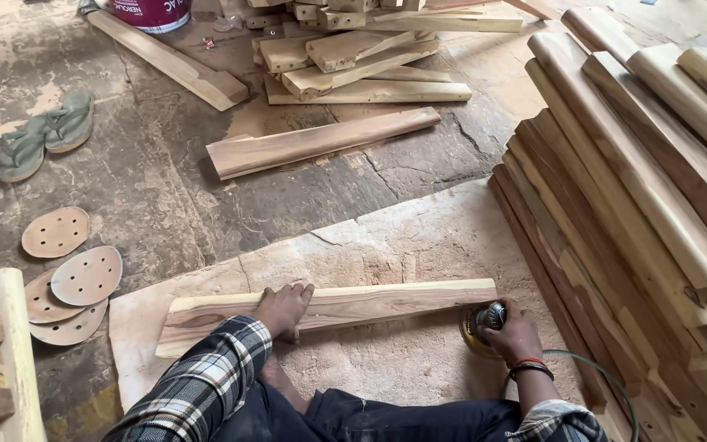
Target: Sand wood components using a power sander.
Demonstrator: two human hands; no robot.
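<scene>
Wood plank, right hand hiding sander

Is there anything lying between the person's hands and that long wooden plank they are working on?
Nothing visible does. The left hand rests flat on the long pale wooden plank, and the right hand grips a small round power sander at the plank's right end.

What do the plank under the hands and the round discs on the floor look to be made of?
Plank: bare, unfinished wood; pale with brown grain streaks, matt. The left hand lies flat on it; the right hand grips a sander at its end.
Discs: likely abrasive paper; thin, tan, punched with holes.
</scene>
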